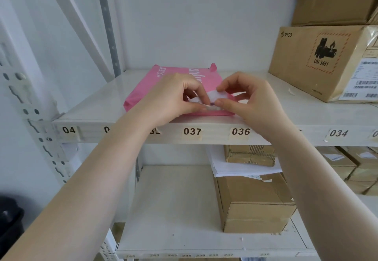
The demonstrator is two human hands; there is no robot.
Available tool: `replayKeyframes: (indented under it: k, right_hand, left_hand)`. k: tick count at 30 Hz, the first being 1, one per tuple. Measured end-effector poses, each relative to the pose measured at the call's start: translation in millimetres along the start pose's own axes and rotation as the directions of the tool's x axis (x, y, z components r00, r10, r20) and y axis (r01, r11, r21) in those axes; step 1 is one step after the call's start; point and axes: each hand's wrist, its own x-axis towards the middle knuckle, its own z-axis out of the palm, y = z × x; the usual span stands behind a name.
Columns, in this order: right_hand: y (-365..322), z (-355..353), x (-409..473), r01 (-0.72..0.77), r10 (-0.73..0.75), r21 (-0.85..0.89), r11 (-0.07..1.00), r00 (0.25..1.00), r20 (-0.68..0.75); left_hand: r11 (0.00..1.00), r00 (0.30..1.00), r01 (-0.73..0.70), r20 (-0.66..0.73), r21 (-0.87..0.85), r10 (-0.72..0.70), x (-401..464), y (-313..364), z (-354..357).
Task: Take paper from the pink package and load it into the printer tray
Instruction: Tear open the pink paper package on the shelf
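Note:
A pink package [161,76] of paper lies flat on a white shelf [98,105], its near end at the shelf's front edge. That near end is open, and white paper [214,97] shows in the gap. My left hand [173,99] rests on the package's near left part, its thumb and forefinger pinching the wrapper's opened flap. On the near right part, my right hand [249,97] pinches the same flap from the other side. Both hands cover most of the opening. No printer tray is in view.
A brown PICO carton [319,60] with a battery warning label stands on the same shelf to the right, more cartons above it. The shelf's front edge carries number labels [192,131]. On the shelf below stand cardboard boxes [253,203] and loose white sheets [241,168].

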Motion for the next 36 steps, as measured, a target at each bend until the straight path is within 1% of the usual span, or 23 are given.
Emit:
replayKeyframes:
  k: [2, 4, 8, 11, 16, 19, 22, 26, 30, 33, 36]
  right_hand:
    - [-3, 3, 7, -0.013, 0.013, -0.022, 1.0, 1.0, 0.019]
    - [-4, 4, 13, -0.028, 0.029, -0.016, 0.999, 0.999, 0.042]
    - [-2, 8, 11, 0.046, -0.044, -0.043, 0.998, 0.998, 0.051]
    - [1, 12, 8, 0.068, -0.062, -0.096, 0.993, 0.996, 0.059]
    - [4, 14, 9, 0.088, -0.084, -0.148, 0.985, 0.996, 0.035]
    - [3, 15, 7, 0.078, -0.075, -0.144, 0.986, 0.997, 0.029]
    - [2, 15, 8, 0.051, -0.045, -0.13, 0.99, 0.998, 0.047]
    - [0, 12, 8, 0.044, -0.029, -0.104, 0.994, 0.988, 0.149]
    - [-1, 9, 7, 0.089, -0.053, -0.135, 0.987, 0.967, 0.249]
    - [0, 9, 7, 0.101, -0.059, -0.137, 0.985, 0.958, 0.282]
    - [2, 7, 8, 0.06, -0.034, -0.086, 0.995, 0.96, 0.277]
  left_hand:
    - [0.998, 0.999, 0.031, -0.043, -0.048, -0.033, -1, -4, -3]
    - [0.995, 0.995, 0.03, -0.092, -0.097, -0.039, -2, -9, -5]
    - [0.994, 0.992, 0.003, -0.125, -0.108, -0.017, 2, -14, -5]
    - [0.986, 0.994, 0.03, -0.101, -0.163, -0.047, 7, -18, -7]
    - [0.956, 0.992, 0.111, -0.035, -0.273, -0.125, 12, -24, -9]
    - [0.933, 0.99, 0.141, 0.028, -0.331, -0.139, 14, -26, -11]
    - [0.925, 0.989, 0.149, 0.047, -0.349, -0.142, 15, -27, -11]
    - [0.932, 0.99, 0.137, 0.018, -0.334, -0.139, 16, -25, -11]
    - [0.963, 0.993, 0.1, -0.039, -0.25, -0.113, 19, -18, -15]
    - [0.974, 0.989, 0.071, -0.11, -0.216, -0.096, 16, -15, -16]
    - [0.986, 0.99, 0.04, -0.129, -0.162, -0.062, 6, -16, -16]
